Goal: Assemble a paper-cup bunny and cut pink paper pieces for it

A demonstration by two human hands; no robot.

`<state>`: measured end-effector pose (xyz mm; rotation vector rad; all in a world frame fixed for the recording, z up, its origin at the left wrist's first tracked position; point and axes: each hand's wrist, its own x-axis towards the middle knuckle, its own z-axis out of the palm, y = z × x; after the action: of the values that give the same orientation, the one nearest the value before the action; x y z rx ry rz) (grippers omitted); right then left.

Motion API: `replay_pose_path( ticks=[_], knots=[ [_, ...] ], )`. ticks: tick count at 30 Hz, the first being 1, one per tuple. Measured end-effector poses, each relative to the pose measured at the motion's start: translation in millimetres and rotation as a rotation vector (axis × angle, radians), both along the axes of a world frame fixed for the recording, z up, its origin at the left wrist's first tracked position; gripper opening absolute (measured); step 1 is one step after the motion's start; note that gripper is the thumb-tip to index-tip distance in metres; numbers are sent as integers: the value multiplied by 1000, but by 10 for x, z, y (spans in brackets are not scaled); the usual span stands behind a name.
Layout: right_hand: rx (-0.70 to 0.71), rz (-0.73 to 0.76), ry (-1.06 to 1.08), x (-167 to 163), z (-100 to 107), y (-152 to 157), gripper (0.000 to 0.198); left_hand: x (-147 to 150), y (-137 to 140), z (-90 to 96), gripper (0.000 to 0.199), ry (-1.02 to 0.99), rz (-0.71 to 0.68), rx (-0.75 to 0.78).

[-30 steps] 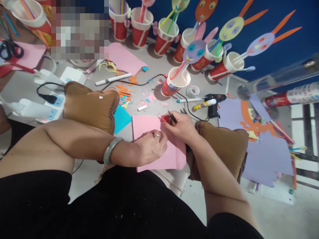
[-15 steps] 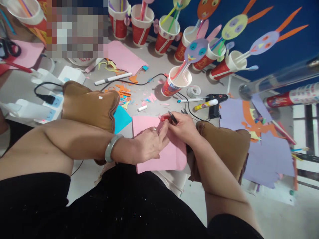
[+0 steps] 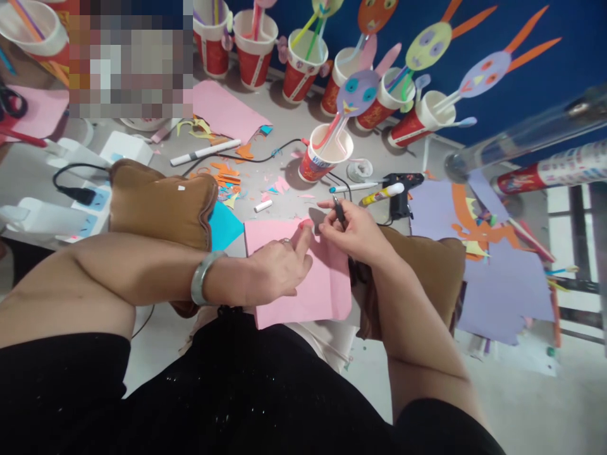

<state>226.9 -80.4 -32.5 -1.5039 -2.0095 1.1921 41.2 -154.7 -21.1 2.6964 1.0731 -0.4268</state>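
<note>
A sheet of pink paper [image 3: 303, 303] lies at the front of the table. On it rests my left hand [image 3: 279, 268], its forefinger stretched out and pressing a small red piece [image 3: 306, 224] near the far edge. The other fingers of that hand are partly bent over the paper. To the right, my right hand [image 3: 355, 230] grips a dark pen [image 3: 338, 208], raised just off the sheet with its shadow on the paper. The pen's tip is hard to make out. Beyond the hands stands a red paper cup [image 3: 317, 165] bearing a purple paper face [image 3: 358, 93] on straws.
Brown cushions [image 3: 161, 202] flank the pink sheet. Paper scraps [image 3: 227, 174], a white cap [image 3: 263, 206], a yellow marker [image 3: 383, 194] and a black glue gun [image 3: 401, 196] lie beyond. Several decorated cups [image 3: 303, 72] line the back. Purple paper [image 3: 502, 291] lies right, a power strip [image 3: 92, 208] left.
My right hand has drawn back to the right, lifting the pen away from the red piece. My left forefinger stays on the piece. The whole view has shifted slightly.
</note>
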Motion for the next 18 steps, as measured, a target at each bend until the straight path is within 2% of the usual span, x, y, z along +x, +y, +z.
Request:
replay_pose_path(
  ticks=[4, 8, 11, 14, 18],
  knots=[
    [-10, 20, 60, 69, 38, -5, 41, 22, 67, 125, 65, 68, 19, -124],
    [6, 33, 165, 115, 38, -37, 52, 25, 89, 175, 65, 104, 49, -183],
    [-14, 38, 302, 131, 71, -52, 44, 16, 90, 219, 60, 116, 41, -196],
    [-87, 38, 473, 140, 122, -39, 27, 38, 114, 320, 58, 155, 43, -227],
    [-216, 46, 702, 156, 140, 5, 37, 86, 151, 433, 67, 245, 47, -314]
  ],
)
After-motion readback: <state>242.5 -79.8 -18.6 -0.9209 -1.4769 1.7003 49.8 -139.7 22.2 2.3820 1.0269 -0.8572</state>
